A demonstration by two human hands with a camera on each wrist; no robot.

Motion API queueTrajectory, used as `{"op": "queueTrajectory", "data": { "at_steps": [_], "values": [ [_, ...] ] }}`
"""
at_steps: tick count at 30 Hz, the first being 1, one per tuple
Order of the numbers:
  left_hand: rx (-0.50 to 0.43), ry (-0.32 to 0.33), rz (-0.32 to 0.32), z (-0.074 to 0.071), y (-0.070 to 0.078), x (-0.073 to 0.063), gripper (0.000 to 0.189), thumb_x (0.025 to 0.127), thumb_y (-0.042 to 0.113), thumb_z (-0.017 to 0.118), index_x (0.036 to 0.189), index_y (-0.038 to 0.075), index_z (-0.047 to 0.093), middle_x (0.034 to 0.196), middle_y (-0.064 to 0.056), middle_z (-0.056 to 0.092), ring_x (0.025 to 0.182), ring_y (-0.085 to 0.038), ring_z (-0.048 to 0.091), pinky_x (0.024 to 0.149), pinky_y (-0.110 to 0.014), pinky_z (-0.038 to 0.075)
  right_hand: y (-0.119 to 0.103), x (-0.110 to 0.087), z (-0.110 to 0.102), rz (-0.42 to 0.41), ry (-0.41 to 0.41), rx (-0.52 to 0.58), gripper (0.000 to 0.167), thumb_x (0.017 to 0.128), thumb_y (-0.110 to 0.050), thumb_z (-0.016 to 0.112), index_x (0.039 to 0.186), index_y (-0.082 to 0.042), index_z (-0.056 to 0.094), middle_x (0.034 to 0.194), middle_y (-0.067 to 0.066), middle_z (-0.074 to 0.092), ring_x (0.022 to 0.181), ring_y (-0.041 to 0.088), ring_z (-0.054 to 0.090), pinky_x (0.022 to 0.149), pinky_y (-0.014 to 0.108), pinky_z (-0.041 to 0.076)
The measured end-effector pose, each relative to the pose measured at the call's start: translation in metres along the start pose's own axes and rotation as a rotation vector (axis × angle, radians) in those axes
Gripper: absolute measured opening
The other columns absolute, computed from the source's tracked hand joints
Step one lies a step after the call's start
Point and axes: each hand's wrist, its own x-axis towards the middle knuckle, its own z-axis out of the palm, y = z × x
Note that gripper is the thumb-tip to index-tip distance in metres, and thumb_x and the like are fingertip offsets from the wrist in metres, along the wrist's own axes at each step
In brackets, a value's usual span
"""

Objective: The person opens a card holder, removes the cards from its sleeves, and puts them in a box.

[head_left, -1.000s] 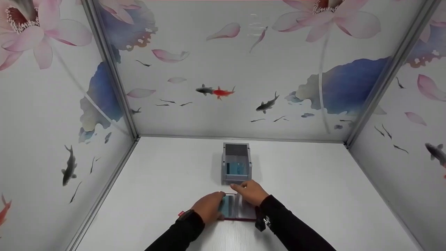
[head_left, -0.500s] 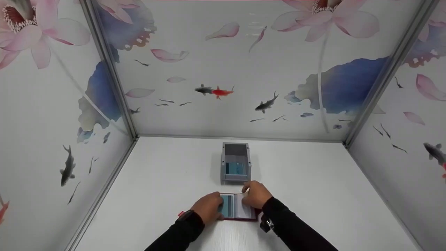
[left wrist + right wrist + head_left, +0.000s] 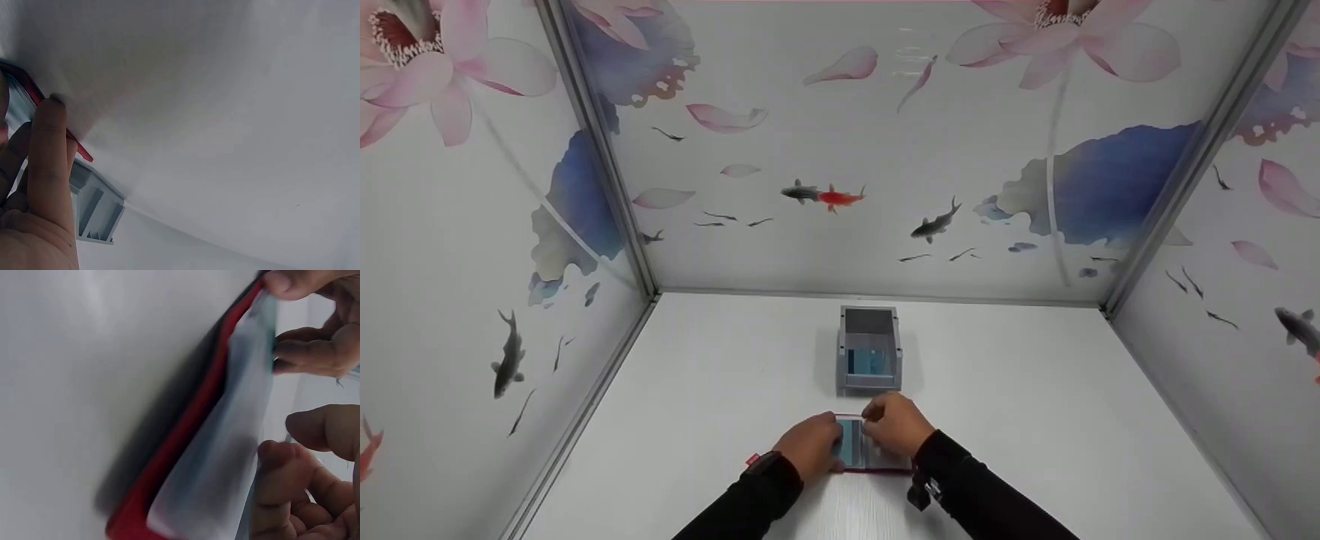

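Note:
A card holder (image 3: 877, 470) with a red cover and clear plastic pages lies spread on the table; a blue-green striped card shows in its left page. My left hand (image 3: 808, 444) holds the left side, thumb at the near edge and fingers at the far edge. Over the right page, my right hand (image 3: 898, 426) has thumb and forefinger curled near the far edge by the fold. In the right wrist view, those fingers pinch the raised plastic page (image 3: 211, 467) at its edge, above the red cover (image 3: 169, 444). My left hand (image 3: 48, 174) partly hides the holder.
Just beyond the card holder stands a grey open bin (image 3: 870, 382) with blue-green cards (image 3: 868, 361) inside. White panels printed with flowers and fish (image 3: 847, 197) enclose the white table (image 3: 735, 360) at the back and both sides.
My right hand moved rightward across the right page, then back left toward the fold. The plastic page under it has shifted. My left hand stays at the left side.

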Motion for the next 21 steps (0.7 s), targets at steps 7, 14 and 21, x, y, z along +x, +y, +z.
{"op": "queueTrajectory", "data": {
  "at_steps": [7, 14, 21],
  "values": [
    [-0.016, -0.012, -0.01, -0.001, -0.0009, -0.0002, 0.037, 0.087, 0.025, 0.101, 0.112, 0.007, 0.082, 0.102, 0.003, 0.068, 0.086, -0.01, 0.054, 0.088, -0.033, 0.057, -0.0026, -0.0012, -0.0028, 0.134, -0.022, 0.176, 0.024, 0.099, -0.01, 0.076, 0.115, 0.006, 0.084, 0.102, 0.012, 0.081, 0.081, 0.022, 0.081, 0.07, 0.035, 0.065],
    [-0.03, -0.005, 0.007, -0.001, 0.0007, -0.0018, 0.037, 0.087, 0.024, 0.101, 0.112, 0.008, 0.08, 0.099, 0.004, 0.064, 0.084, -0.009, 0.052, 0.081, -0.029, 0.052, -0.0043, -0.0048, -0.0027, 0.159, -0.06, 0.199, 0.021, 0.097, -0.01, 0.075, 0.102, 0.006, 0.087, 0.093, 0.02, 0.086, 0.078, 0.03, 0.085, 0.068, 0.037, 0.068],
    [-0.027, 0.008, 0.039, -0.0033, -0.0015, -0.0026, 0.041, 0.087, 0.025, 0.101, 0.117, 0.009, 0.077, 0.102, 0.003, 0.066, 0.087, -0.009, 0.054, 0.086, -0.032, 0.056, -0.0045, -0.0055, -0.0037, 0.206, -0.096, 0.252, 0.025, 0.097, -0.014, 0.074, 0.104, 0.007, 0.087, 0.094, 0.02, 0.086, 0.079, 0.03, 0.086, 0.067, 0.034, 0.067]
  ]
}}
